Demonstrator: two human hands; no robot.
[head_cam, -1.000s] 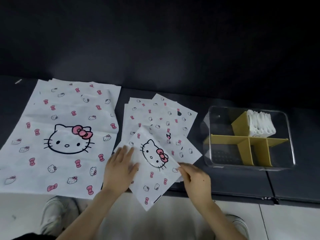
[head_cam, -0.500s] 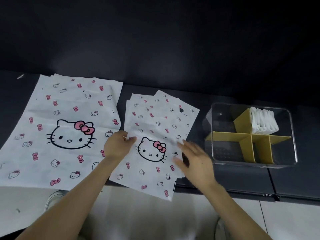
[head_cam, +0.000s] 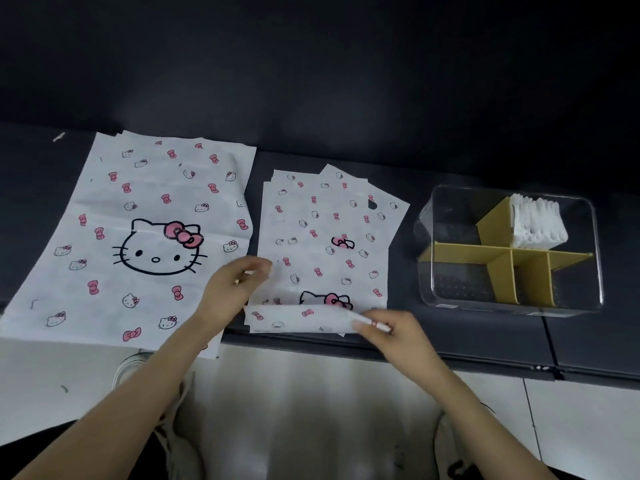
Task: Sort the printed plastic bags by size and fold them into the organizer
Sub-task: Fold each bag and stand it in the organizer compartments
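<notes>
The small bag (head_cam: 311, 265) has its folded flap (head_cam: 301, 318) hiding the printed face's lower half; the left hand (head_cam: 230, 289) is blurred.

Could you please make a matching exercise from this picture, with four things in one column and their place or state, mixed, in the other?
1. large bags
2. top small bag
3. organizer
4. folded white bags

a. stand in a far compartment
b. near edge turned up, pinched by the right hand
c. lie flat at the left
d. clear box at the right

Pairs: 1-c, 2-b, 3-d, 4-a
</notes>
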